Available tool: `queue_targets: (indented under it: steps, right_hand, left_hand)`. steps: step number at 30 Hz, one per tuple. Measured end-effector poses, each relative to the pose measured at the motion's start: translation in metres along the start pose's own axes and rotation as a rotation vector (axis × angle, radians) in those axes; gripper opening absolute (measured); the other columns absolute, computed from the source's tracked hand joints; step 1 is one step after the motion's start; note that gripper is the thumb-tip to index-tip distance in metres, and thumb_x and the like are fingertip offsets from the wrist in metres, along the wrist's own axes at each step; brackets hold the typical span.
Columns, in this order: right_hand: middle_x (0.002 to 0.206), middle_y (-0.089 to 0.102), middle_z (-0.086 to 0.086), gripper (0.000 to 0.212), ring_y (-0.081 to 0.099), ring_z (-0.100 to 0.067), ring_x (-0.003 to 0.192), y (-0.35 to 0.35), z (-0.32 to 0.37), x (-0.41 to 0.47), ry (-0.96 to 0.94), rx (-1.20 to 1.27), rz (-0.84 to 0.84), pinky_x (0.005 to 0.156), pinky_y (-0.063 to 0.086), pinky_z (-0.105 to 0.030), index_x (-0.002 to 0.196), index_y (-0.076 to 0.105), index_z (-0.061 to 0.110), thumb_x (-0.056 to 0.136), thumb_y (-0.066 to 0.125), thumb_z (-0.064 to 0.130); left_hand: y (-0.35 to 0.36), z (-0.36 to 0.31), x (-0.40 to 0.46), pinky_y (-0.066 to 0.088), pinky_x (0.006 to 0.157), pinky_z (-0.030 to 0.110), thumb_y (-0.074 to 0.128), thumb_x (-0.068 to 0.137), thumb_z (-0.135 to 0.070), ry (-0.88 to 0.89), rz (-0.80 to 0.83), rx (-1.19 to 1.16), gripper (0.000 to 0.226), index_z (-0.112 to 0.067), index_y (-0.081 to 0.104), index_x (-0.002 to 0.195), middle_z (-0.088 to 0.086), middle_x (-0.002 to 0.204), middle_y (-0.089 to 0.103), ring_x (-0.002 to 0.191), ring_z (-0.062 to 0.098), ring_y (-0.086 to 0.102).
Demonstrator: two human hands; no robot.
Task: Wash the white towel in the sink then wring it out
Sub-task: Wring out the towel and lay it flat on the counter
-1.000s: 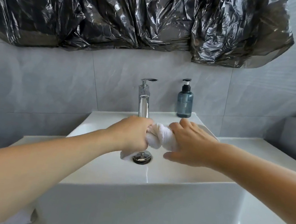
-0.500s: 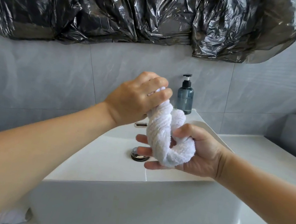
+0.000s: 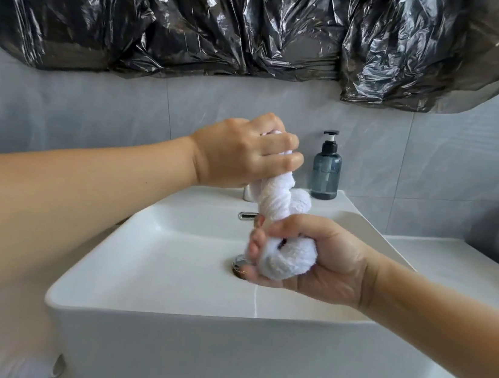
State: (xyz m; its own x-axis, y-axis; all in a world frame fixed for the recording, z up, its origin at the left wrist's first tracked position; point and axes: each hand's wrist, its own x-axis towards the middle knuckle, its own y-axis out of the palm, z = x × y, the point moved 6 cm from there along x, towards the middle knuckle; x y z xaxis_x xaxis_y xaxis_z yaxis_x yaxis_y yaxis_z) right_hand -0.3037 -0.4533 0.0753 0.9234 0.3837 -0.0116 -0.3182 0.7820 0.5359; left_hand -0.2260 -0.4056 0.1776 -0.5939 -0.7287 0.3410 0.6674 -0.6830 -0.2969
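White terry towel (image 3: 275,203), twisted into a rope, stands upright over the sink (image 3: 185,278) so squeezed water falls toward the drain (image 3: 237,265). Left hand (image 3: 243,153) fists its top end; right hand (image 3: 311,260) curls round the bottom, likely for counter-twisting.

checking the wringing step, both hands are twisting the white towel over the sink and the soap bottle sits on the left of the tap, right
Not quite. The head view shows the soap bottle on the right of the tap. The rest holds: left hand and right hand grip the twisted white towel over the sink.
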Motion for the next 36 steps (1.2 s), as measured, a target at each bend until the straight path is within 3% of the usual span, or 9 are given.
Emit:
queue_targets:
  steps: [2, 5, 7, 9, 13, 18, 24, 27, 36]
  right_hand:
    - [0.074, 0.055, -0.006, 0.017, 0.057, -0.019, 0.068, -0.018, 0.004, 0.0, 0.111, -0.291, -0.11, 0.063, 0.051, -0.033, 0.091, 0.054, 0.011, 0.079, 0.059, 0.001]
    - [0.065, 0.06, -0.002, 0.014, 0.058, -0.016, 0.062, -0.05, 0.02, 0.002, 0.215, -1.104, -0.392, 0.057, 0.045, -0.027, 0.087, 0.059, 0.01, 0.08, 0.071, 0.011]
    - [0.064, 0.062, 0.003, 0.021, 0.057, -0.013, 0.057, -0.059, 0.039, 0.009, 0.218, -1.653, -0.545, 0.051, 0.042, -0.022, 0.086, 0.056, 0.013, 0.078, 0.074, 0.022]
    - [0.08, 0.061, 0.0, 0.036, 0.05, -0.015, 0.06, -0.064, 0.057, 0.017, 0.136, -1.986, -0.663, 0.052, 0.039, -0.027, 0.094, 0.04, 0.015, 0.078, 0.071, 0.024]
    - [0.081, 0.049, 0.0, 0.035, 0.041, -0.021, 0.059, -0.09, 0.074, 0.045, -0.101, -2.304, -0.655, 0.05, 0.03, -0.029, 0.106, 0.035, 0.017, 0.085, 0.063, 0.022]
    - [0.085, 0.062, -0.003, 0.038, 0.062, -0.034, 0.074, -0.125, 0.085, 0.08, -0.301, -2.489, -0.465, 0.058, 0.036, -0.032, 0.113, 0.041, 0.014, 0.087, 0.062, 0.031]
    - [0.046, 0.049, -0.004, 0.048, 0.046, -0.029, 0.033, -0.143, 0.103, 0.084, -0.561, -2.41, -0.108, 0.036, 0.043, -0.029, 0.085, 0.045, 0.009, 0.056, 0.081, 0.021]
    - [0.047, 0.048, -0.003, 0.045, 0.045, -0.028, 0.034, -0.139, 0.112, 0.079, -0.561, -2.381, -0.034, 0.036, 0.042, -0.029, 0.085, 0.047, 0.008, 0.058, 0.08, 0.023]
    - [0.05, 0.049, -0.005, 0.036, 0.048, -0.029, 0.038, -0.121, 0.131, 0.074, -0.53, -2.367, 0.064, 0.038, 0.039, -0.03, 0.086, 0.053, 0.004, 0.067, 0.077, 0.023]
  left_hand:
    - [0.007, -0.004, -0.011, 0.052, 0.057, 0.037, 0.05, 0.093, -0.005, 0.038, 0.038, -0.015, 0.022, -0.012, 0.054, 0.114, 0.007, 0.103, 0.068, 0.08, 0.032, 0.062]
    - [0.024, -0.025, -0.031, 0.046, 0.053, 0.032, 0.04, 0.081, -0.008, -0.019, 0.204, -0.145, 0.034, -0.009, 0.061, 0.108, 0.007, 0.095, 0.065, 0.071, 0.03, 0.057]
    - [0.044, -0.037, -0.037, 0.049, 0.059, 0.032, 0.044, 0.075, -0.015, -0.331, 0.423, -0.325, 0.036, -0.015, 0.063, 0.105, 0.004, 0.093, 0.063, 0.073, 0.031, 0.059]
    - [0.07, -0.045, -0.051, 0.053, 0.066, 0.035, 0.055, 0.072, -0.016, -0.794, 0.68, -0.573, 0.03, -0.026, 0.059, 0.099, -0.001, 0.093, 0.063, 0.082, 0.029, 0.061]
    - [0.116, -0.071, -0.075, 0.043, 0.048, 0.033, 0.062, 0.058, -0.01, -1.387, 0.678, -1.143, 0.019, -0.017, 0.049, 0.07, 0.0, 0.059, 0.056, 0.055, 0.027, 0.051]
    - [0.15, -0.094, -0.086, 0.038, 0.058, 0.037, 0.061, 0.042, -0.001, -1.677, 0.544, -1.705, 0.028, -0.004, 0.054, 0.069, 0.014, 0.069, 0.049, 0.061, 0.029, 0.045]
    - [0.153, -0.11, -0.06, 0.038, 0.047, 0.02, 0.051, 0.048, 0.001, -1.734, 0.588, -2.268, 0.02, -0.004, 0.049, 0.067, 0.01, 0.065, 0.046, 0.047, 0.021, 0.044]
    - [0.143, -0.107, -0.048, 0.034, 0.05, 0.021, 0.054, 0.047, -0.004, -1.688, 0.66, -2.397, 0.022, -0.005, 0.051, 0.069, 0.008, 0.063, 0.049, 0.046, 0.021, 0.044]
    - [0.122, -0.094, -0.033, 0.031, 0.041, 0.016, 0.054, 0.045, -0.008, -1.706, 0.588, -2.739, 0.033, -0.005, 0.046, 0.077, 0.012, 0.067, 0.041, 0.043, 0.021, 0.042]
